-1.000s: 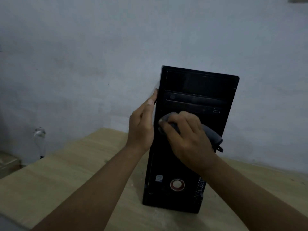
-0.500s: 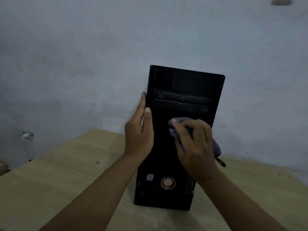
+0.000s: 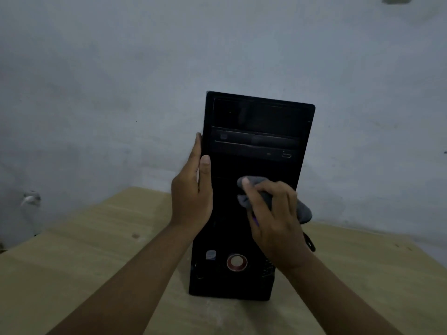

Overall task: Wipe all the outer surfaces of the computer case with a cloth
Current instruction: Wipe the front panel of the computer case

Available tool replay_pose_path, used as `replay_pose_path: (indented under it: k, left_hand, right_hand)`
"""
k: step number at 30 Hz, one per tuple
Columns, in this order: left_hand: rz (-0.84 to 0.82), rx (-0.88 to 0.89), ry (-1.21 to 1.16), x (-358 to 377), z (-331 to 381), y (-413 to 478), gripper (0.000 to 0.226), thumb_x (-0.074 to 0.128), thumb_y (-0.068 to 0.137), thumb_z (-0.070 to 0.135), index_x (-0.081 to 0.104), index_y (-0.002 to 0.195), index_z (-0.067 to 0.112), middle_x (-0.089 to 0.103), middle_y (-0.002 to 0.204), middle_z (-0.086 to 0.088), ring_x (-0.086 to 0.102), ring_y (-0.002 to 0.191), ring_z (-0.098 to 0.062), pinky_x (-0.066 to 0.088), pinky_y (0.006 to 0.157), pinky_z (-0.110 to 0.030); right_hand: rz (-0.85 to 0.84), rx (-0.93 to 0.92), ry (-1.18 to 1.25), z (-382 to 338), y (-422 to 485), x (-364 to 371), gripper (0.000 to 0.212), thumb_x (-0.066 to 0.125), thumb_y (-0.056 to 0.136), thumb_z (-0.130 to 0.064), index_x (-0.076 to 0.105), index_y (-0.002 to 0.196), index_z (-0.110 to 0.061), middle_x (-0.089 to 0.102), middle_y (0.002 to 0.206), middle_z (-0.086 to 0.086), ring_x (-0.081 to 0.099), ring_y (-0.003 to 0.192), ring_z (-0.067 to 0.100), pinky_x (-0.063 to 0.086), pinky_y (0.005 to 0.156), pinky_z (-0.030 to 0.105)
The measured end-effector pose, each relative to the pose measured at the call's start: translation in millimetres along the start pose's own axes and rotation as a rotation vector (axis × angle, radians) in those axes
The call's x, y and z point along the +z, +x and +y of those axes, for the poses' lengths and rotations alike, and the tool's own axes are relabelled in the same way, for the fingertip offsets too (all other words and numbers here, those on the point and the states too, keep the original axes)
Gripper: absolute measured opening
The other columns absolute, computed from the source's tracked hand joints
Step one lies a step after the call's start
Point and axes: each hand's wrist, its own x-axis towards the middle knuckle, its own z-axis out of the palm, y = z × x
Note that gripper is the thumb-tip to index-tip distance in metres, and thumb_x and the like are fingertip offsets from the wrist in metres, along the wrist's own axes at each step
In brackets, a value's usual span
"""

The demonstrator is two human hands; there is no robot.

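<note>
A black computer case [image 3: 256, 131] stands upright on a wooden table [image 3: 72, 257], its front panel facing me, with a round red-ringed button low on it. My left hand [image 3: 192, 197] holds the case's left edge, thumb on the front and fingers along the side. My right hand [image 3: 275, 223] grips a bunched grey cloth [image 3: 303, 210] and presses it against the middle of the front panel. The case's sides and back are hidden.
A plain pale wall [image 3: 121, 81] rises just behind the table. A small white object [image 3: 30, 198] sits against the wall at far left. A dark strap [image 3: 310, 243] hangs beside the case's right edge. Bare wood lies to both sides of the case.
My right hand has slid the cloth down and to the right over the front panel. My left hand has shifted lower along the left edge.
</note>
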Motion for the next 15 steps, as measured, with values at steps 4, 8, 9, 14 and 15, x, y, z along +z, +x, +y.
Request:
replay_pose_path:
  k: [4,8,9,14,15]
  left_hand:
    - [0.023,0.025,0.025,1,0,-1,0.050,0.033,0.109,0.035,0.028,0.157,0.025,0.069,0.082,0.008,0.062,0.064,-0.006,0.042,0.055,-0.009]
    - [0.037,0.007,0.005,5,1,-1,0.049,0.033,0.109,0.033,0.029,0.157,0.025,0.069,0.082,0.003,0.058,0.056,-0.007,0.043,0.051,-0.014]
    - [0.040,0.015,0.008,7,1,-1,0.049,0.032,0.109,0.034,0.028,0.157,0.027,0.072,0.092,-0.006,0.062,0.063,-0.010,0.049,0.055,-0.020]
    - [0.066,0.000,-0.005,15,0,-4,0.053,0.023,0.107,0.044,0.023,0.158,0.031,0.059,0.139,-0.017,0.067,0.107,-0.025,0.053,0.084,-0.028]
    - [0.066,-0.016,-0.010,16,1,-4,0.055,0.021,0.106,0.048,0.022,0.158,0.032,0.060,0.135,-0.023,0.067,0.105,-0.030,0.053,0.083,-0.034]
  right_hand:
    - [-0.108,-0.222,-0.014,26,7,-9,0.040,0.062,0.097,-0.015,0.058,0.134,-0.001,0.043,0.122,0.014,0.047,0.110,0.033,0.047,0.092,0.042]
    - [0.158,0.224,0.077,27,22,-5,0.037,0.067,0.094,-0.010,0.061,0.130,-0.001,0.054,0.113,0.023,0.049,0.108,0.033,0.046,0.091,0.040]
    - [0.200,0.332,0.093,18,23,-3,0.037,0.066,0.093,-0.009,0.062,0.129,-0.001,0.054,0.112,0.024,0.047,0.108,0.033,0.043,0.094,0.036]
    - [0.019,0.103,0.029,-2,0,2,0.036,0.064,0.091,-0.008,0.062,0.127,-0.003,0.042,0.120,0.012,0.044,0.108,0.034,0.044,0.089,0.041]
    - [-0.031,0.006,0.020,8,0,-1,0.035,0.064,0.091,-0.009,0.063,0.126,-0.004,0.042,0.121,0.012,0.044,0.109,0.034,0.045,0.088,0.043]
